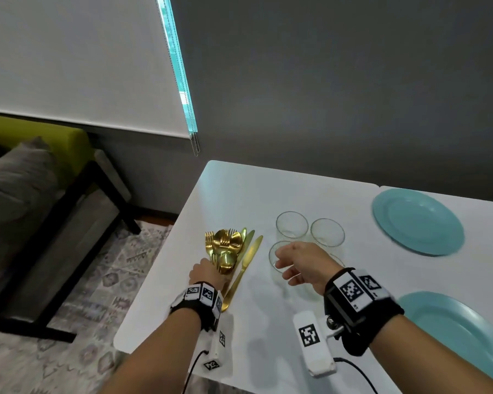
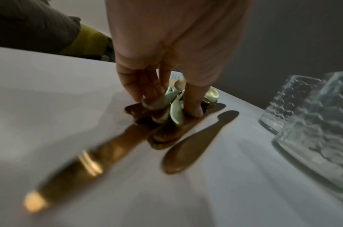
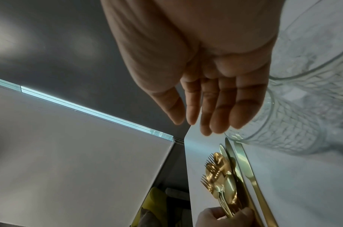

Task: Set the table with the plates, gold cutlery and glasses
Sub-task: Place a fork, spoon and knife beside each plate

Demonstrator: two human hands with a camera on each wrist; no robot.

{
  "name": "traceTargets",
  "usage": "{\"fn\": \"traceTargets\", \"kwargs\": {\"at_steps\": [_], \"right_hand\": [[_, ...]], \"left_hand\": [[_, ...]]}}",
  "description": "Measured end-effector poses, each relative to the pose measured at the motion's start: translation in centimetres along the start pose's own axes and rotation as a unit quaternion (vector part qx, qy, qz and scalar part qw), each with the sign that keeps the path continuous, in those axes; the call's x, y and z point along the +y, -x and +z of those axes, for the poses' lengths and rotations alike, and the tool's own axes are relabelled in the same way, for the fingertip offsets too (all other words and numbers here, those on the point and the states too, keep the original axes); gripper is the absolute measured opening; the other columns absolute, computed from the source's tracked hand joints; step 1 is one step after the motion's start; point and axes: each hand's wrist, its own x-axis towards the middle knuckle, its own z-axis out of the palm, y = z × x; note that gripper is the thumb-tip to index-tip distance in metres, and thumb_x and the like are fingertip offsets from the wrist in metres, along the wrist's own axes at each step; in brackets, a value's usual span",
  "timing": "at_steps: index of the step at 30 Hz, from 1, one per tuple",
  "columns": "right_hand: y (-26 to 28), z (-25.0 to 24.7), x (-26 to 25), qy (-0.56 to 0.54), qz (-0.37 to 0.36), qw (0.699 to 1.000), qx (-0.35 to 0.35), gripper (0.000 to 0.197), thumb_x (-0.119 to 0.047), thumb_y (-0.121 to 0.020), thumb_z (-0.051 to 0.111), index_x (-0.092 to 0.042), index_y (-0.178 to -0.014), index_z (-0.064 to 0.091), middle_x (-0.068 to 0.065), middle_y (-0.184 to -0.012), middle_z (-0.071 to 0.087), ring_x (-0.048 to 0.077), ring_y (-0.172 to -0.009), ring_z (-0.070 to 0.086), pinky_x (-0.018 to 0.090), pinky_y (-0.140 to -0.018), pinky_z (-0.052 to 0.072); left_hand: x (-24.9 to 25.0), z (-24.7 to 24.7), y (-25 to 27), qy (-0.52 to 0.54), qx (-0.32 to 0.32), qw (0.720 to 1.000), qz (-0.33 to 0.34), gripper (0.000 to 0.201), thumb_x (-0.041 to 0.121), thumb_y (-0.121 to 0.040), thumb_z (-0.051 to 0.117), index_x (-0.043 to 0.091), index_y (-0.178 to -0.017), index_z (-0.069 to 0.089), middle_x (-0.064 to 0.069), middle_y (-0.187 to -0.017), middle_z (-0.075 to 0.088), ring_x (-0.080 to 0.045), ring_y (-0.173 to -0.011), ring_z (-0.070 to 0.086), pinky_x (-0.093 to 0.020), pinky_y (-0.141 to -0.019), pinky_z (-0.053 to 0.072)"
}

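A pile of gold cutlery [image 1: 225, 248] lies near the left edge of the white table [image 1: 239, 191], with one gold knife [image 1: 246, 264] a little apart on its right. My left hand [image 1: 211, 265] pinches the handles of the spoons and forks [image 2: 166, 116] between thumb and fingers [image 2: 145, 92]. Three clear glasses stand to the right, at the back left [image 1: 291, 224], back right [image 1: 327, 231] and near left [image 1: 276, 258]. My right hand [image 1: 282, 268] hovers open over the near glass [image 3: 302, 107], fingers straight and holding nothing. Two teal plates [image 1: 417, 221] [image 1: 461, 331] sit further right.
A grey wall runs behind the table. Left of the table edge the floor has a patterned rug [image 1: 103, 280], a black-framed bench [image 1: 77, 223] and a green sofa with grey cushions [image 1: 20, 172]. A white roller blind [image 1: 77, 61] hangs at the back left.
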Motion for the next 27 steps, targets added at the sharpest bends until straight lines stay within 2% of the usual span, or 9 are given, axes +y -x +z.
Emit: {"fn": "traceTargets", "kwargs": {"at_steps": [4,8,12,13,15,18,20,22,27], "right_hand": [[-0.2,-0.1,0.8,0.001,0.012,1.0,0.01,0.007,-0.016,-0.09,0.056,-0.011,-0.086,0.058,0.006,-0.082,0.061,0.016,-0.057,0.051,0.023,-0.05,0.043],[-0.5,-0.2,1.2,-0.011,0.017,1.0,0.013,0.008,-0.016,-0.091,0.056,-0.011,-0.086,0.058,0.005,-0.081,0.061,0.016,-0.056,0.052,0.024,-0.05,0.043],[-0.6,-0.1,1.5,-0.015,0.018,1.0,0.012,0.007,-0.016,-0.091,0.056,-0.011,-0.087,0.058,0.005,-0.08,0.062,0.016,-0.056,0.052,0.024,-0.05,0.043],[-0.6,-0.1,1.6,-0.016,0.019,1.0,0.013,0.007,-0.016,-0.091,0.056,-0.011,-0.087,0.058,0.005,-0.08,0.062,0.016,-0.056,0.052,0.024,-0.05,0.043],[-0.7,-0.1,1.8,-0.018,0.022,0.999,0.013,0.007,-0.017,-0.091,0.057,-0.011,-0.086,0.058,0.005,-0.08,0.062,0.016,-0.057,0.052,0.024,-0.051,0.043],[-0.7,0.0,2.3,-0.019,0.029,0.999,0.011,0.008,-0.017,-0.091,0.056,-0.011,-0.086,0.058,0.005,-0.08,0.062,0.015,-0.056,0.051,0.024,-0.05,0.042],[-0.7,0.0,2.6,-0.017,0.034,0.999,0.009,0.008,-0.017,-0.091,0.056,-0.012,-0.085,0.057,0.005,-0.08,0.061,0.015,-0.055,0.051,0.024,-0.05,0.042],[-0.7,0.0,2.9,-0.016,0.035,0.999,0.011,0.008,-0.017,-0.092,0.056,-0.013,-0.084,0.057,0.005,-0.081,0.061,0.015,-0.055,0.051,0.024,-0.049,0.043],[-0.9,0.0,3.0,-0.016,0.032,0.999,0.013,0.009,-0.017,-0.091,0.056,-0.013,-0.084,0.057,0.005,-0.08,0.061,0.015,-0.055,0.051,0.024,-0.049,0.043]], "left_hand": [[-0.5,0.2,-0.9,0.04,-0.006,0.999,0.0,0.046,0.032,-0.082,0.066,0.0,-0.112,0.052,-0.016,-0.116,0.061,-0.033,-0.108,0.058,-0.036,-0.089,0.049],[-0.6,-0.1,-1.2,0.021,-0.022,0.999,0.012,0.021,0.024,-0.089,0.054,0.004,-0.085,0.056,-0.015,-0.105,0.067,-0.031,-0.098,0.063,-0.03,-0.077,0.048],[-0.7,-0.3,-1.0,-0.007,-0.017,1.0,0.015,0.025,0.015,-0.09,0.048,0.008,-0.066,0.047,-0.014,-0.099,0.066,-0.03,-0.1,0.063,-0.029,-0.076,0.046],[-0.6,-0.3,-0.9,-0.008,-0.018,1.0,0.015,0.022,0.015,-0.09,0.048,0.007,-0.069,0.049,-0.014,-0.101,0.066,-0.03,-0.101,0.063,-0.029,-0.077,0.046],[-0.4,-0.3,-0.7,-0.012,-0.013,1.0,0.007,0.016,0.016,-0.09,0.048,0.004,-0.091,0.059,-0.014,-0.11,0.065,-0.029,-0.105,0.061,-0.03,-0.084,0.046],[-0.2,-0.3,-0.2,-0.03,0.002,1.0,0.005,0.025,0.012,-0.092,0.044,0.001,-0.111,0.056,-0.014,-0.12,0.059,-0.028,-0.114,0.055,-0.031,-0.096,0.041],[-0.3,0.1,0.0,-0.043,0.01,0.999,0.022,0.027,0.009,-0.094,0.038,0.002,-0.115,0.053,-0.012,-0.123,0.055,-0.026,-0.118,0.051,-0.031,-0.1,0.039],[-0.4,0.1,0.3,-0.04,0.018,0.999,0.027,0.026,0.01,-0.096,0.035,0.002,-0.114,0.053,-0.013,-0.122,0.056,-0.027,-0.116,0.051,-0.032,-0.098,0.04],[-0.3,-0.3,0.6,0.034,0.02,0.999,0.024,0.037,0.034,-0.096,0.042,0.001,-0.109,0.052,-0.017,-0.116,0.059,-0.033,-0.109,0.055,-0.037,-0.09,0.043]]}}
